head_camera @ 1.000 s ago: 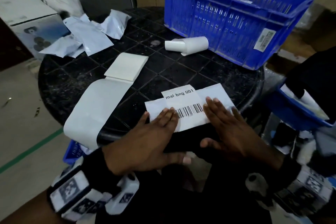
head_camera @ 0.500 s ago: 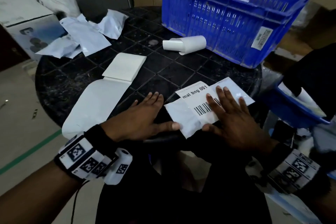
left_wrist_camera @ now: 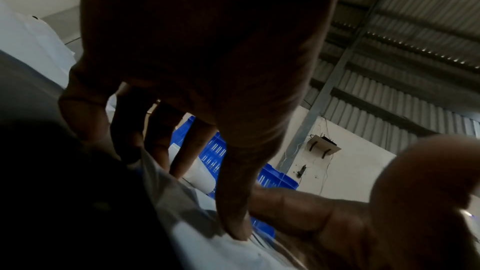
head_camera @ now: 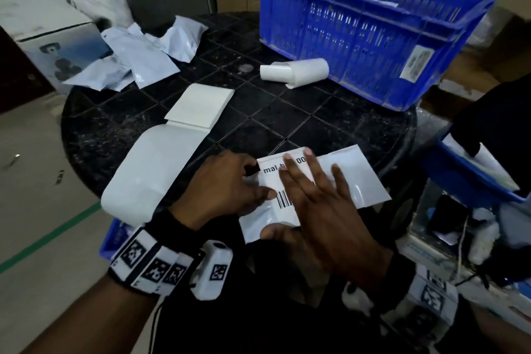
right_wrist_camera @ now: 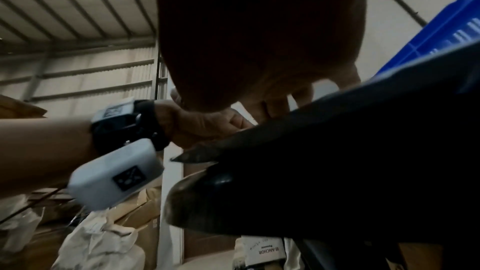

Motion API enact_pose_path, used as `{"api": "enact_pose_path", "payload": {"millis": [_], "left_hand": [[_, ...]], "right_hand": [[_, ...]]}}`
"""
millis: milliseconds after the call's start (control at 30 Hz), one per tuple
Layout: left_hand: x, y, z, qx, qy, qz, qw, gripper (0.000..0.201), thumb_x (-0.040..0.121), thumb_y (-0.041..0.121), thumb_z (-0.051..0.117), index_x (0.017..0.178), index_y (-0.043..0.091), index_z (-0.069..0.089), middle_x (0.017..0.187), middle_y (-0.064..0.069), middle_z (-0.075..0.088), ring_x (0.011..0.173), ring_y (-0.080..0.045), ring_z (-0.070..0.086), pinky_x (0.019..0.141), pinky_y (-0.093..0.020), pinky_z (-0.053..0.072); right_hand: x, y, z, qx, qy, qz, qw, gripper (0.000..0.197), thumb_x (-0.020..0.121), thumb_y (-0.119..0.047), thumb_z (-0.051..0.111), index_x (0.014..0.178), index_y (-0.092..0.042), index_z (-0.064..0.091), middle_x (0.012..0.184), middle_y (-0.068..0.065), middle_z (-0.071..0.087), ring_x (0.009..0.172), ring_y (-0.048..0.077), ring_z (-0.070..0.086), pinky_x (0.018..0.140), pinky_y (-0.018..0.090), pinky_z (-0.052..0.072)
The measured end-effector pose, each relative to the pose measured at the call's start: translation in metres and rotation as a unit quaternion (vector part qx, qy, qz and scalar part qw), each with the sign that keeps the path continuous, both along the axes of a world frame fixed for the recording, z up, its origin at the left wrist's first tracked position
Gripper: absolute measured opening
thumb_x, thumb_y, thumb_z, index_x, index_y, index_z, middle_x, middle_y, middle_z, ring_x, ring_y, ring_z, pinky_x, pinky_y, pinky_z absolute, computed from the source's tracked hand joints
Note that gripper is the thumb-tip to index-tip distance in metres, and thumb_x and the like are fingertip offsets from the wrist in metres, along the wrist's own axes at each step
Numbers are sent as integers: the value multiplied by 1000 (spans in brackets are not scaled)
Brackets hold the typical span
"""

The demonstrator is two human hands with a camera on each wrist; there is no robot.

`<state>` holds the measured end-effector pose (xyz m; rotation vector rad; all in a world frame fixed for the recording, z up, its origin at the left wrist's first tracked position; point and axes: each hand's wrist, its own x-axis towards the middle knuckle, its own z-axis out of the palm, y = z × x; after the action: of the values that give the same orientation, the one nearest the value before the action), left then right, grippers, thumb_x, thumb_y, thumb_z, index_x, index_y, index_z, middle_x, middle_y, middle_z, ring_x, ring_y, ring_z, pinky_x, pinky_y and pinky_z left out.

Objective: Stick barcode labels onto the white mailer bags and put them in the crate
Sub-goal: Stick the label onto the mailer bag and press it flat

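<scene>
At the near edge of the round black table lies a white mailer bag, tilted, its near-left corner hanging past the rim. On it sits a barcode label printed with black bars and text that the fingers partly cover. The right hand lies flat across label and bag with fingers straight and spread, pressing down, thumb at the bag's near edge. The left hand rests at the label's left edge, its fingers bent onto the paper; the wrist view is too dark to say whether it pinches the label or only presses it. Far right on the table stands the blue crate, with something white inside it. Near the crate's left wall lies a roll of labels. A white backing strip runs off the table's left side, and loose mailer bags are heaped at the far left.
</scene>
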<state>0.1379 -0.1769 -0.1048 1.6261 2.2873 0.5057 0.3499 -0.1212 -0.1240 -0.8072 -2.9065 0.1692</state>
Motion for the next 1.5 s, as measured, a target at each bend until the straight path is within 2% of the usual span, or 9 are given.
{"api": "enact_pose_path", "payload": {"millis": [300, 433, 567, 700, 967, 1067, 1167, 1267, 1500], "left_hand": [[2, -5, -11, 4, -13, 45, 999, 100, 50, 92, 58, 131, 34, 63, 120, -1, 67, 113, -24, 63, 94, -42, 53], [8, -3, -7, 26, -39, 57, 997, 76, 62, 75, 73, 125, 34, 67, 117, 8, 72, 111, -20, 67, 93, -40, 54], [17, -4, -2, 122, -117, 81, 982, 36, 76, 39, 85, 111, 34, 76, 106, 17, 76, 101, -6, 71, 93, -35, 55], [21, -15, 6, 204, -164, 98, 960, 22, 80, 29, 86, 98, 37, 77, 93, 20, 76, 85, 1, 69, 86, -30, 56], [3, -40, 29, 295, -311, 116, 896, 24, 77, 25, 85, 100, 22, 78, 53, 13, 48, 49, -4, 40, 51, -15, 38], [5, -45, 42, 319, -273, 111, 901, 30, 76, 34, 84, 103, 24, 77, 61, 14, 63, 53, -2, 55, 54, -15, 45], [11, -45, 54, 336, -202, 82, 916, 42, 75, 37, 91, 111, 27, 72, 99, 19, 76, 93, 0, 72, 76, -17, 55], [17, -40, 61, 317, -205, 80, 923, 42, 74, 23, 92, 109, 31, 71, 91, 15, 78, 87, 3, 72, 70, -8, 51], [11, -39, 64, 298, -285, 105, 905, 45, 69, 25, 92, 110, 25, 75, 97, 5, 80, 87, -18, 77, 78, -43, 63]], "right_hand": [[21, 54, 7, -19, -84, -80, 993, 125, 67, -96, -19, 161, -28, 29, 171, -12, 17, 159, 23, -10, 126, 57, 2], [36, 93, 7, -103, 27, -146, 984, 86, 90, -86, 20, 148, -31, 53, 161, -5, 43, 156, 29, 22, 125, 57, 20], [37, 112, 15, -121, 105, -80, 984, 39, 100, -41, 62, 133, -21, 68, 132, 0, 70, 125, 20, 61, 111, 34, 41], [33, 112, 35, -225, 124, -58, 965, 29, 95, -22, 73, 124, -29, 71, 113, -20, 74, 104, -11, 64, 97, 24, 50], [27, 88, 76, -262, 324, -56, 907, 57, 80, -13, 88, 132, -23, 67, 92, -11, 80, 94, -2, 73, 90, 14, 52], [26, 75, 88, -260, 341, -35, 903, 45, 81, -12, 87, 122, -23, 72, 91, -14, 79, 91, -4, 73, 84, 11, 52], [23, 67, 92, -242, 360, -22, 901, 27, 81, -11, 87, 105, -21, 80, 92, -15, 79, 88, -6, 72, 81, 9, 51], [20, 66, 90, -190, 349, -35, 917, 8, 80, -19, 87, 84, -21, 81, 86, -11, 77, 92, -3, 69, 79, 8, 48], [30, 71, 96, -244, 314, -52, 916, 13, 80, -29, 86, 77, -20, 78, 75, -11, 76, 64, -5, 62, 66, 13, 47]]}}
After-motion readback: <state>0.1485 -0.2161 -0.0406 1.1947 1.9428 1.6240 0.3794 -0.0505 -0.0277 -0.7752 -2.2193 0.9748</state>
